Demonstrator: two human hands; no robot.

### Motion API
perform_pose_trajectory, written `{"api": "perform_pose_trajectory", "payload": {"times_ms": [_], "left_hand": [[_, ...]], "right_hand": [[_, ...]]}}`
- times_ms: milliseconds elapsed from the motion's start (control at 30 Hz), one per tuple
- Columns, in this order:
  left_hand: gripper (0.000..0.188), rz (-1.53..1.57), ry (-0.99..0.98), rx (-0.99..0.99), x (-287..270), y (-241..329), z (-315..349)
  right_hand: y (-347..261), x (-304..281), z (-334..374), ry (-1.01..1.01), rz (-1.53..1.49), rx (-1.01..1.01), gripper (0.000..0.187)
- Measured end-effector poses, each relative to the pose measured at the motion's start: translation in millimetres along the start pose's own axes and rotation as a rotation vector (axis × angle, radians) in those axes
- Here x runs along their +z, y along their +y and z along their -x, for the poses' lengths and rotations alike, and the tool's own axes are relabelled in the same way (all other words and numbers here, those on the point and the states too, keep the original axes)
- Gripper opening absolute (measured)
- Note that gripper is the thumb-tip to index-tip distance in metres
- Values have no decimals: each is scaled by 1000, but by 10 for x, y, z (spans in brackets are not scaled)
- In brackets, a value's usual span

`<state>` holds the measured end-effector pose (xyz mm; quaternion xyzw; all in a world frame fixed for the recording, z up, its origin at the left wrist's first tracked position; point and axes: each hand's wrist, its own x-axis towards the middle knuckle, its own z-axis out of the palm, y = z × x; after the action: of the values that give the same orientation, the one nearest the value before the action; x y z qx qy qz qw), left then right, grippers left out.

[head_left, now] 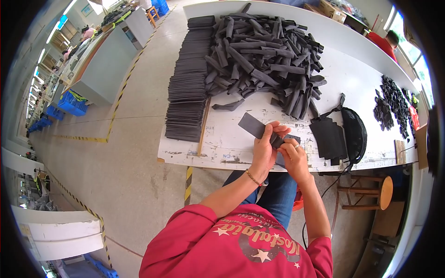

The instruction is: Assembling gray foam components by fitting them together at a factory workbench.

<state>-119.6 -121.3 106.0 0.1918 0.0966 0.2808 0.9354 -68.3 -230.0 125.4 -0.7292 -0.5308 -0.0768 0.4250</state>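
Over the near edge of the white table (222, 149), my left hand (264, 150) is closed on a dark grey fabric piece (251, 124), whose flat rectangular end sticks out to the upper left. My right hand (295, 160), with a ring on one finger, pinches the same fabric at its other end. Fingers hide the middle of the piece. Beyond my hands lies a big heap of loose, rolled or tube-like dark fabric pieces (259, 51). Left of the heap runs a long row of flat, tightly stacked dark pieces (185, 83).
Right of my hands lie a few flat black pieces (327, 139) beside a rounded black object (356, 134) with a cord. Smaller dark scraps (391, 104) lie farther right. A wooden stool (384, 192) stands below. A person in red (382, 44) sits beyond the table's raised back board.
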Motion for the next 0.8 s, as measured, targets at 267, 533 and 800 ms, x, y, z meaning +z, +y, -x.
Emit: {"api": "perform_pose_trajectory", "payload": {"times_ms": [267, 533, 800], "left_hand": [[36, -58, -34, -2, 26, 7, -11], [39, -150, -100, 36, 99, 125, -77], [36, -95, -191, -49, 80, 119, -25]], "right_hand": [[-90, 5, 39, 30, -93, 225, 13], [-136, 296, 144, 511, -737, 649, 14], [-203, 106, 32, 392, -840, 795, 13]]}}
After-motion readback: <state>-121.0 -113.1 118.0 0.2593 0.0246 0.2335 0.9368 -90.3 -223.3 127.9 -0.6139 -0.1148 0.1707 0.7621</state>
